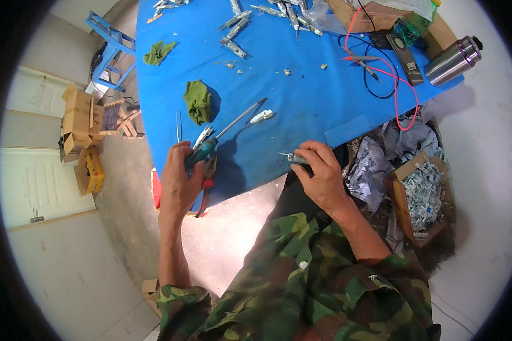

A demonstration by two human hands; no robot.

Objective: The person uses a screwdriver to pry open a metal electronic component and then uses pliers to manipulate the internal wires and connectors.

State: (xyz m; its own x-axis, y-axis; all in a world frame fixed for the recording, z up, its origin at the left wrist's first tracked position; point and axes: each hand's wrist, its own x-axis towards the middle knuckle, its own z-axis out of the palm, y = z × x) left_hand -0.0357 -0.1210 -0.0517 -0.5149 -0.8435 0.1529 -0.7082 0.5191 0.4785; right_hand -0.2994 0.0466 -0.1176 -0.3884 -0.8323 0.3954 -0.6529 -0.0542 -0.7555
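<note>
My left hand [179, 179] is closed around the teal handle of a screwdriver [242, 118], whose long shaft points away to the right over the blue-covered table [279, 125]. Right beside that hand are red-handled pliers [208, 184], partly hidden by it. A small whitish part [202, 136] lies just beyond the handle, and another white part [261, 116] rests near the screwdriver's tip. At the table's near edge, my right hand [324, 179] pinches a small grey-white part [293, 158] with a thin end sticking out to the left; the fingers cover some of it.
Green cloths [198, 102] lie at the left, and several similar whitish parts [233, 34] at the far side. A meter [404, 59] with red and black leads and a steel flask [454, 61] stand far right. Below is a carton [403, 202] of scraps; a blue stool [111, 48] stands left.
</note>
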